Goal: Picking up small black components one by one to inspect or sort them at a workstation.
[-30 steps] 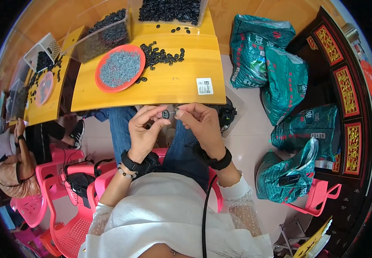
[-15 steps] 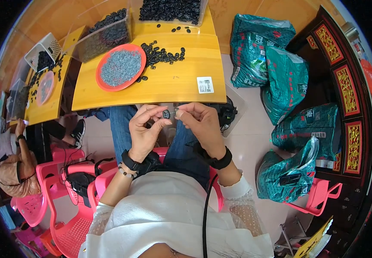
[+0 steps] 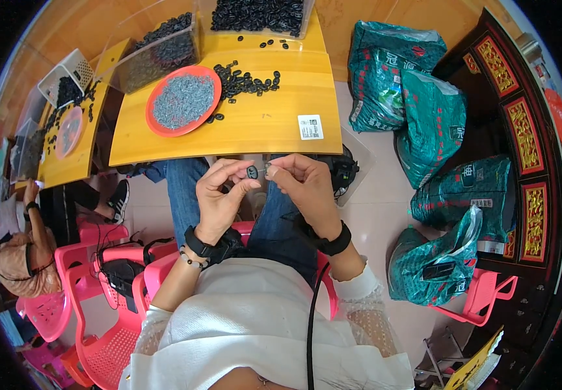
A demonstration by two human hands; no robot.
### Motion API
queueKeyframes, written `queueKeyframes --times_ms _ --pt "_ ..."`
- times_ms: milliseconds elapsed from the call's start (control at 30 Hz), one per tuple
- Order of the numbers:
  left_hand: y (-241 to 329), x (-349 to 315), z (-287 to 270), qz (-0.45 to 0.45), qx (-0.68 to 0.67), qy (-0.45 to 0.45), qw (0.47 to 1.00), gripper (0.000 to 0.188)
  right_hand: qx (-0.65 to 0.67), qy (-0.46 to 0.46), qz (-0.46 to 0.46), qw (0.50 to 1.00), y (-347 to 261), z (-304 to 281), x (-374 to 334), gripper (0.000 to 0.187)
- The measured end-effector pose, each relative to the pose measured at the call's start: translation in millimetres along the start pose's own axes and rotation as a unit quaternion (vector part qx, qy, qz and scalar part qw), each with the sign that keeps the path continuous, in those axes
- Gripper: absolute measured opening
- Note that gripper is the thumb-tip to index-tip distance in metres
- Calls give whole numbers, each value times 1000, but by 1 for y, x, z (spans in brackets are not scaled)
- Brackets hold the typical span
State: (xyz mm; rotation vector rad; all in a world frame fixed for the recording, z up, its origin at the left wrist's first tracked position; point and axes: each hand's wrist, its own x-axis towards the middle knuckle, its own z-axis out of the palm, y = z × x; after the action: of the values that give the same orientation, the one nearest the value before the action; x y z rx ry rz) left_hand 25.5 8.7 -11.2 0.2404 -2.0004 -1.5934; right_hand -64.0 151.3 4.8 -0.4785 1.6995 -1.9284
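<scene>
Over my lap, just off the table's near edge, my left hand (image 3: 221, 192) pinches a small black oval plastic piece (image 3: 252, 172) between thumb and fingertips. My right hand (image 3: 304, 188) faces it, thumb and forefinger closed on a thin silvery metal pin (image 3: 262, 171) that points at the black piece. Whether the pin's tip touches the piece is too small to tell. Beyond my hands, an orange-red plate (image 3: 151, 120) holds a heap of small grey metal parts (image 3: 183, 101). Loose black pieces (image 3: 245, 84) lie scattered right of the plate.
Clear bins of black pieces (image 3: 258, 16) stand at the back of the yellow table (image 3: 268, 133), which carries a white label (image 3: 310, 127). Green sacks (image 3: 430, 123) line the right side. At left are pink chairs (image 3: 102, 338) and another person (image 3: 27, 260) at a second table.
Both hands stay almost in place. The black piece has turned slightly, and more of the thin pin shows between the two hands.
</scene>
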Motion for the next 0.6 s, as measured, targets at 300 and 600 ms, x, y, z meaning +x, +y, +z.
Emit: queueKeyframes --times_ms 300,600 --pt "-3 -6 2 -94 -110 2 989 34 -1 8 -10 1000 -2 0 -2 16" --pt "0 -6 3 -77 -102 -7 992 34 -7 6 -6 1000 -3 1 -5 16"
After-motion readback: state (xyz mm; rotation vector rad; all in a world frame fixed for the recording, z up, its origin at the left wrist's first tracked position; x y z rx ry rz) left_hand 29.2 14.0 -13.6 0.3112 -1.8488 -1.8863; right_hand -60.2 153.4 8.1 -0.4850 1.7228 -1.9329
